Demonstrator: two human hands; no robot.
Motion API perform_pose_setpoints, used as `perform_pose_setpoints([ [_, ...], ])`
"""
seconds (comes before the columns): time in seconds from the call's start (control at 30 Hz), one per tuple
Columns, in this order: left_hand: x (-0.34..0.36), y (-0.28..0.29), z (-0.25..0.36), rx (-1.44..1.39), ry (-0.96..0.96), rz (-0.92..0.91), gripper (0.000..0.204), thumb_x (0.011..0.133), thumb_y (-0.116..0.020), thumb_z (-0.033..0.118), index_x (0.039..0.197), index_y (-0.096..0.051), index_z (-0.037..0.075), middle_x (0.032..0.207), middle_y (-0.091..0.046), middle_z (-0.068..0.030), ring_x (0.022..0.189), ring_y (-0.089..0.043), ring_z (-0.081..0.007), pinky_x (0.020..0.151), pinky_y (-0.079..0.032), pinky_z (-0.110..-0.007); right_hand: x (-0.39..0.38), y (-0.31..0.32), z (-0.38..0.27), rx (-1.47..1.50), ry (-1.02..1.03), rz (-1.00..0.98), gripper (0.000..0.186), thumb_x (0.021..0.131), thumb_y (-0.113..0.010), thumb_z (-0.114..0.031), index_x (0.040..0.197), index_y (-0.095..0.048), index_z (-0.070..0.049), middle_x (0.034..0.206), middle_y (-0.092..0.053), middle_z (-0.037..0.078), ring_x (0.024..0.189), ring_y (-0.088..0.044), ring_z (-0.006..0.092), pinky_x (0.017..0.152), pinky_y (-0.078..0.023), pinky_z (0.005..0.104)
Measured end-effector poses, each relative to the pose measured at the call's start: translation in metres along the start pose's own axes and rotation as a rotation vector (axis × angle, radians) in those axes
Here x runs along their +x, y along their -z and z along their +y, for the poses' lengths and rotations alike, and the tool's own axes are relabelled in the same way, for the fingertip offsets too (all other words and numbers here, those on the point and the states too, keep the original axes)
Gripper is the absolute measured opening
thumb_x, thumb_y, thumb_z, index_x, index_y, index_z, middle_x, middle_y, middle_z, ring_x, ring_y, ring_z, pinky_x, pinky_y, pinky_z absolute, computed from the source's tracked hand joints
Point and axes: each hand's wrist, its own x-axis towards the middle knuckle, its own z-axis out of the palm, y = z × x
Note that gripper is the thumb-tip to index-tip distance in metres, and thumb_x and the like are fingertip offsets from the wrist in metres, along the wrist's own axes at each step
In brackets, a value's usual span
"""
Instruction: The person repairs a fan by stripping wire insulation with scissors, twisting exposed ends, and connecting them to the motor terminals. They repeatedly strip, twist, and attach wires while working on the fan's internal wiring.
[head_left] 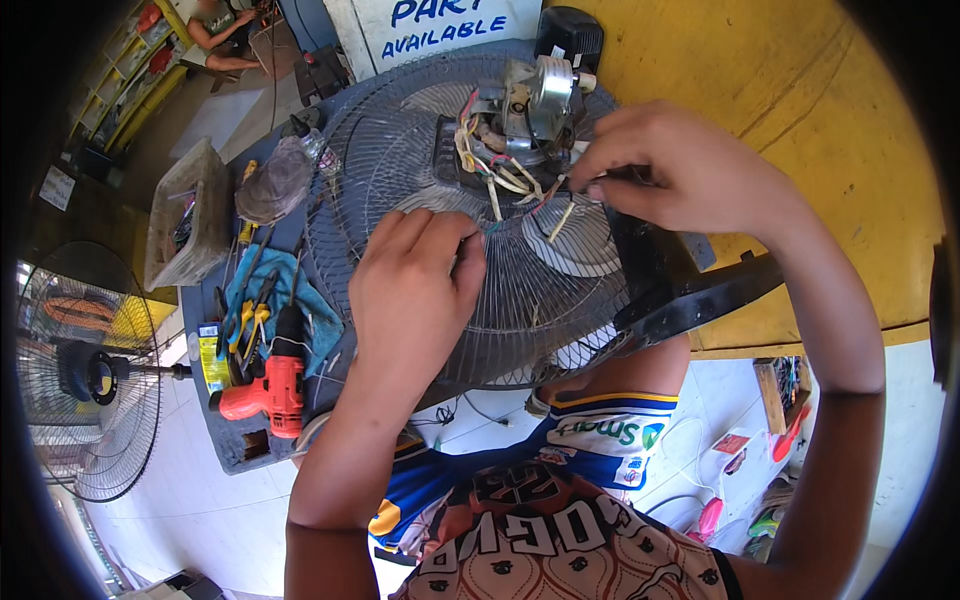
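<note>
A fan's round wire grille point(470, 340) lies face down on the table, pale blades showing through it. On its back sits the bared metal motor point(548, 100), with a bundle of white, red and yellowish wires point(510, 178) hanging toward me. My right hand point(670, 165) reaches in from the right, thumb and forefinger pinched on a thin wire at the bundle's end. Left of the wires, my left hand point(415, 285) is over the grille with its fingers curled in; what they hold, if anything, is hidden. A black fan neck piece point(690, 270) extends below my right hand.
On the table's left lie a red drill point(275, 390), yellow-handled pliers point(250, 320), a blue cloth point(318, 290), a grey cap point(275, 180) and a tool basket point(190, 215). A standing fan point(90, 370) is farther left. A yellow tabletop point(830, 130) borders the right. Another person point(215, 35) sits far back.
</note>
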Motion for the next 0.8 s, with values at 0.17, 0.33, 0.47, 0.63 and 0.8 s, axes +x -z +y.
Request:
perform_pose_setpoints([
  [0.17,0.018,-0.016,0.001,0.076,-0.005,-0.052,0.012,0.082,-0.081,0.008,0.090,-0.072,0.008,0.087,-0.070,-0.0075,0.085,-0.068,-0.0300,0.076,-0.057,-0.043,-0.024,-0.001,-0.001,-0.034,-0.101,-0.074,0.025,0.089,-0.075,-0.007,0.114,-0.077,-0.006,0.101,-0.071,0.013,0.103,-0.068,0.0364,0.089,-0.054,0.0471],
  [0.33,0.025,-0.026,0.006,0.065,0.062,-0.137,0.011,0.086,-0.080,0.012,0.096,-0.077,0.009,0.092,-0.075,-0.0101,0.090,-0.071,-0.0336,0.078,-0.057,-0.045,-0.026,-0.018,-0.009,-0.141,-0.089,-0.184,0.033,0.088,-0.075,-0.008,0.120,-0.075,-0.007,0.106,-0.072,0.013,0.110,-0.066,0.0361,0.094,-0.053,0.0472],
  [0.47,0.029,-0.028,0.011,0.051,0.044,-0.158,0.009,0.085,-0.081,0.013,0.093,-0.079,0.009,0.091,-0.076,-0.0098,0.090,-0.071,-0.0330,0.079,-0.057,-0.045,-0.018,-0.019,-0.010,-0.185,-0.101,-0.218,0.027,0.086,-0.076,-0.008,0.112,-0.078,-0.005,0.101,-0.074,0.012,0.107,-0.067,0.0348,0.093,-0.054,0.0463],
  [0.63,0.026,-0.019,0.018,-0.026,0.157,-0.247,0.009,0.086,-0.082,0.014,0.094,-0.082,0.008,0.088,-0.077,-0.0116,0.091,-0.071,-0.0340,0.082,-0.055,-0.045,-0.015,-0.008,-0.012,-0.110,-0.074,-0.212,0.017,0.085,-0.078,-0.004,0.102,-0.079,-0.004,0.097,-0.075,0.012,0.101,-0.068,0.0332,0.089,-0.054,0.0452],
  [0.8,0.023,-0.025,0.023,0.043,0.139,-0.210,0.007,0.083,-0.083,0.016,0.085,-0.080,0.011,0.087,-0.076,-0.0058,0.090,-0.071,-0.0307,0.078,-0.059,-0.044,-0.013,0.006,-0.008,0.136,0.026,-0.090,0.012,0.087,-0.080,-0.005,0.099,-0.080,-0.005,0.104,-0.073,0.012,0.099,-0.068,0.0308,0.088,-0.053,0.0423],
])
